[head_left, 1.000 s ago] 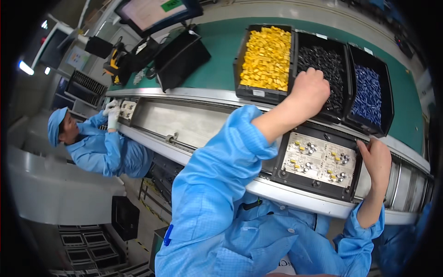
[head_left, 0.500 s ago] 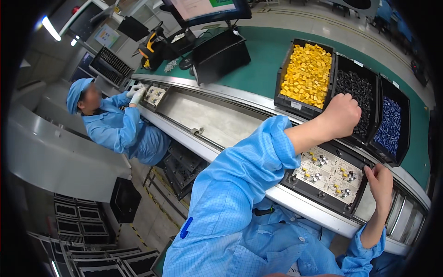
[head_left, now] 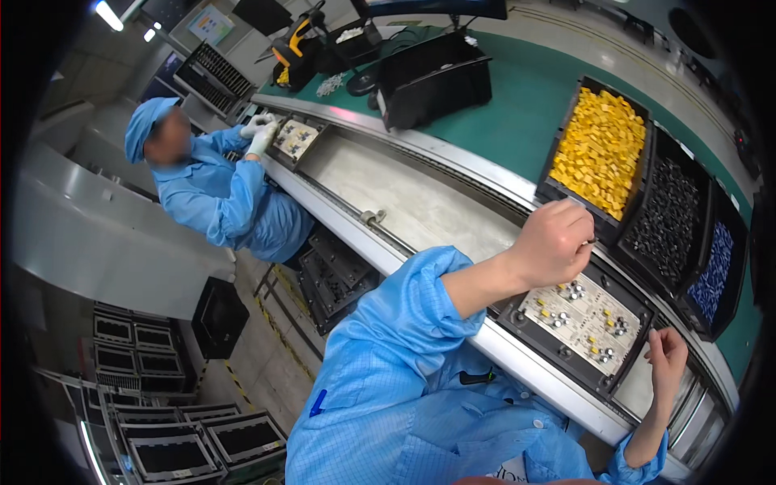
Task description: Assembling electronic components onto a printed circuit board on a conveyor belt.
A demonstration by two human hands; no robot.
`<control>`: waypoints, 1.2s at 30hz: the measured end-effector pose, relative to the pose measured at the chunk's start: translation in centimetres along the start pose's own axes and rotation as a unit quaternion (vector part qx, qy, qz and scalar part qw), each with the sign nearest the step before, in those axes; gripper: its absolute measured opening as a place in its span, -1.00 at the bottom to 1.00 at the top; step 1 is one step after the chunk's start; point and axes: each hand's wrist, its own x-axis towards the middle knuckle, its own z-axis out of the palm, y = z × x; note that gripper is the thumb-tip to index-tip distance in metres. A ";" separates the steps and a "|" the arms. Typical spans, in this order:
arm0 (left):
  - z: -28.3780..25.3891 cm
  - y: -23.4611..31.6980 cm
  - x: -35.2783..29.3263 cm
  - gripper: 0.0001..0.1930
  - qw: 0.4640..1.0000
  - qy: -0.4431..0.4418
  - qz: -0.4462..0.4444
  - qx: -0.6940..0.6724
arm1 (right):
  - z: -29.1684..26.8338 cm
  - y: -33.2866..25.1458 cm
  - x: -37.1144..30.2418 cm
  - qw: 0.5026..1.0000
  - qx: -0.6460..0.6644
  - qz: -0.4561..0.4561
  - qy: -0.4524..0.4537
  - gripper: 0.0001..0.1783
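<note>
My left hand (head_left: 554,246) is closed in a fist, raised over the far left corner of the circuit board. A small dark part (head_left: 594,241) peeks out at its fingertips; its exact kind is too small to tell. Beneath lies the pale circuit board (head_left: 580,327) with yellow, black and silver components, set in a black carrier frame (head_left: 566,353). The hand and wrist cover its far left part. Beside the frame's right edge is my right hand (head_left: 668,356), its thumb and fingers curled closely together; whatever they may hold is hidden.
Behind the board stand bins of yellow parts (head_left: 600,153), black parts (head_left: 667,222) and blue parts (head_left: 713,271). The metal conveyor (head_left: 396,190) runs left to a co-worker (head_left: 214,178) in gloves, handling another board (head_left: 295,139). A black box (head_left: 436,85) and scanner (head_left: 295,44) stand on the green bench.
My left hand has come back from over the black-parts bin toward the board. My right hand stays near the frame's right edge. The whole view has shifted.
</note>
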 end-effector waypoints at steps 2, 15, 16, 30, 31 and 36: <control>0.3 -0.4 -0.6 -0.84 0.999 -0.008 -0.035 -0.028 | -0.2 0.6 0.4 1.000 0.002 0.002 0.008 -0.69; 0.8 0.5 -1.6 -0.86 0.999 -0.032 0.037 -0.020 | -0.7 2.1 0.9 1.000 -0.023 -0.004 0.016 -0.68; 0.9 0.6 -1.6 -0.86 0.998 -0.030 0.036 -0.028 | -1.0 2.4 0.9 0.999 -0.031 -0.003 0.021 -0.68; 0.2 0.9 -0.8 -0.84 0.997 -0.024 0.048 -0.060 | -1.0 1.9 1.2 0.991 -0.125 -0.021 0.033 -0.62; 0.2 0.9 -0.8 -0.83 0.997 -0.024 0.050 -0.062 | -0.6 1.7 1.0 0.993 -0.109 -0.017 0.038 -0.60; -0.4 0.8 -0.6 -0.83 0.997 -0.039 0.047 -0.050 | -0.5 1.3 0.8 0.997 -0.071 0.005 0.012 -0.55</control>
